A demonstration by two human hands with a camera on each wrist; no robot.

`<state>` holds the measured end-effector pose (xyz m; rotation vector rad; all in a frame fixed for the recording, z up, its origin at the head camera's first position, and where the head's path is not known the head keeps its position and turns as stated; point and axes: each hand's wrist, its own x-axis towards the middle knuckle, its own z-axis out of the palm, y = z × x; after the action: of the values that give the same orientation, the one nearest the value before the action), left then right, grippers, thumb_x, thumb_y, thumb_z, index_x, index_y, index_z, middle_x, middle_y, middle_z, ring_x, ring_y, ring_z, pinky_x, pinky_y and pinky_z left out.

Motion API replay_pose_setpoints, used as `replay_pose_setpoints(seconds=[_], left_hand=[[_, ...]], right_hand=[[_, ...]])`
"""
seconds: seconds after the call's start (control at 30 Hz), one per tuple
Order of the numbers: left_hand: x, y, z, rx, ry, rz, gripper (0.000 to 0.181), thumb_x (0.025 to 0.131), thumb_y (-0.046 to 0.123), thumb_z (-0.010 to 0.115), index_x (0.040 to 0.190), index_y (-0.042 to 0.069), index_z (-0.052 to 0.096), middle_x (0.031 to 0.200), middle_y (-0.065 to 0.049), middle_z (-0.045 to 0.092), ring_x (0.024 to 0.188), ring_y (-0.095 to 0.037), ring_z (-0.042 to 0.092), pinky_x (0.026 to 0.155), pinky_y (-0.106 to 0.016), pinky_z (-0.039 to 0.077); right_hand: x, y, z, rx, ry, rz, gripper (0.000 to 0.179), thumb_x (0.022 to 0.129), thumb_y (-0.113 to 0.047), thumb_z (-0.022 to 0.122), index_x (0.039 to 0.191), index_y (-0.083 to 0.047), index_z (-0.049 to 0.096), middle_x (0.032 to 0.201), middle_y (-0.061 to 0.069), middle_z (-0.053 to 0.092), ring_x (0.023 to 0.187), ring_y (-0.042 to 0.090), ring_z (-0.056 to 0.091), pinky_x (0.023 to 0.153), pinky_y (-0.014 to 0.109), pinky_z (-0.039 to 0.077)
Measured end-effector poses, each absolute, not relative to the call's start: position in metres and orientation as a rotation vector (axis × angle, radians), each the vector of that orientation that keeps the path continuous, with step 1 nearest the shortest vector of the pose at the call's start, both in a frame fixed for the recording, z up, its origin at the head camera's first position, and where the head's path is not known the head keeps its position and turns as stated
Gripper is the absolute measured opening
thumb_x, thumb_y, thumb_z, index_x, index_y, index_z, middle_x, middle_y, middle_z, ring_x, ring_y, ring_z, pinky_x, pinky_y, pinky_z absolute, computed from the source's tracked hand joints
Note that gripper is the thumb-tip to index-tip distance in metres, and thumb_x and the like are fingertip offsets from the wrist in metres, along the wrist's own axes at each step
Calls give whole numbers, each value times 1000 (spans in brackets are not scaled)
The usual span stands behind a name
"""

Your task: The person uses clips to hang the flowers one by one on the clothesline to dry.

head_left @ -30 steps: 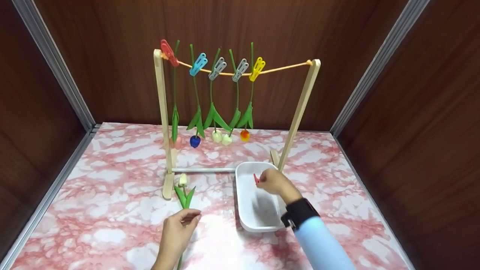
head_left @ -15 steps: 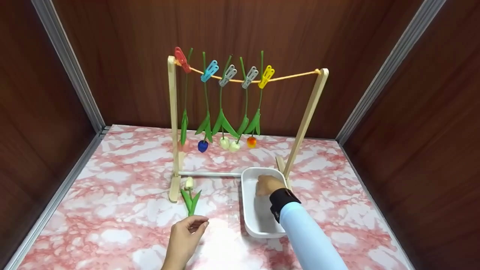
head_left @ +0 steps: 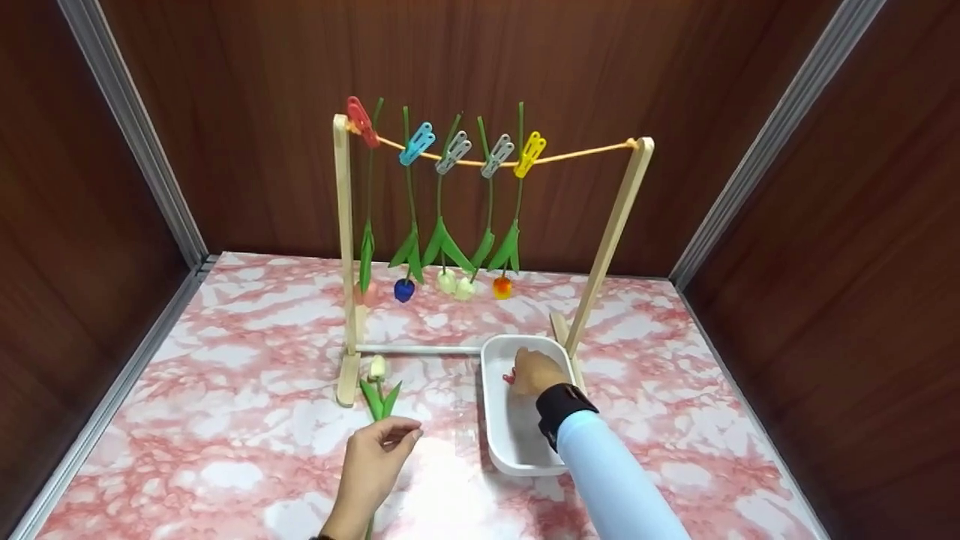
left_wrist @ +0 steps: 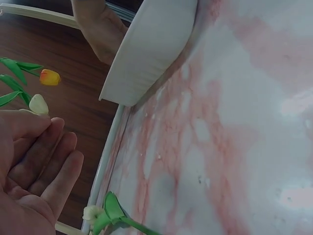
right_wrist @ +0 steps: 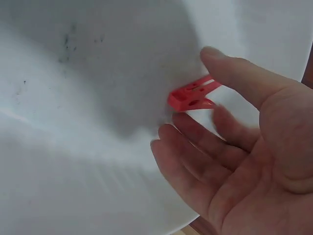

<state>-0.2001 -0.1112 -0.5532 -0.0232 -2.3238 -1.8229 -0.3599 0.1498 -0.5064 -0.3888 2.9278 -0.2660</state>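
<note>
In the head view my right hand reaches into a white plastic tub. Its thumb and index finger pinch the handle end of a red clothespin, whose jaws point away over the tub floor. My left hand hovers just above a white artificial tulip lying on the table. Its thumb and fingers come close together but hold nothing. The left wrist view shows the tulip's leaves and stem on the table, apart from the fingers.
A wooden stand carries an orange cord. Several tulips hang upside down from it by red, blue, grey and yellow clothespins. A pale bar joins the posts low down. Dark wood panels surround the marbled table.
My right hand has gone down into the tub with the red clothespin, which was hidden half a second ago and shows again. The left hand stays over the tulip. The head view has shifted slightly.
</note>
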Motion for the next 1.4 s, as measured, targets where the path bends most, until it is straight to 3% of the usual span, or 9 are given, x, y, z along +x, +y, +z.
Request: replay_pose_setpoints(seconds=[0.13,0.2,0.3,0.4,0.57,0.7,1.0,1.17,1.4], left_hand=[[-204,-108,-548,-42,-2321,-1811,7,98,9,76,103,8,80,101,-3,78,96,-19,73,85,-27,61],[-204,-106,-546,-54,-2320,-1798,6,98,9,76,103,8,80,101,-2,78,95,-19,73,85,-27,61],[-204,-103,-545,-76,-2313,-1795,7,98,7,76,103,7,79,100,-3,78,95,-20,74,84,-27,62],[-204,-101,-544,-102,-2308,-1808,7,97,5,75,103,6,79,100,-4,77,95,-21,74,85,-27,62],[-205,-99,-541,-114,-2289,-1825,7,97,5,75,102,7,79,100,-4,78,95,-20,74,85,-27,61],[-208,-99,-534,-122,-2269,-1838,6,97,8,76,103,7,79,101,-5,78,96,-21,74,85,-27,61],[-212,-86,-497,-134,-2104,-1924,20,96,5,78,115,1,76,111,-11,76,106,-27,73,92,-29,59],[-203,-69,-480,-201,-2000,-2019,31,94,3,80,123,-3,72,119,-16,72,110,-30,71,95,-33,59],[-194,-54,-476,-367,-2045,-1968,31,93,9,82,122,-1,75,116,-14,76,108,-28,73,93,-31,59]], right_hand=[[-357,149,-512,-536,2923,-221,19,96,-11,74,104,-3,58,76,6,57,72,27,56,72,42,51],[-356,149,-515,-651,2916,-146,13,96,-7,74,92,-5,62,75,7,58,72,28,57,72,43,51],[-356,149,-518,-756,2894,-56,27,93,-2,74,72,-8,57,72,6,55,70,27,54,72,42,50],[-358,150,-518,-734,2850,-60,32,91,-1,74,66,-10,57,66,3,55,68,23,54,71,38,51],[-361,155,-508,-650,2820,-324,6,96,-6,72,96,-2,67,56,-2,62,64,16,60,73,34,53],[-357,163,-492,-737,2883,-756,29,95,0,71,122,7,64,73,3,71,71,19,69,75,37,57],[-303,167,-446,-687,2587,-1813,22,89,7,79,110,6,73,103,18,76,97,34,76,83,33,63],[-261,162,-433,-734,2302,-1967,30,85,11,81,114,10,72,111,25,73,105,44,73,88,39,62],[-233,159,-446,-756,2174,-1964,30,88,7,81,117,10,71,112,25,73,107,35,74,90,39,62]])
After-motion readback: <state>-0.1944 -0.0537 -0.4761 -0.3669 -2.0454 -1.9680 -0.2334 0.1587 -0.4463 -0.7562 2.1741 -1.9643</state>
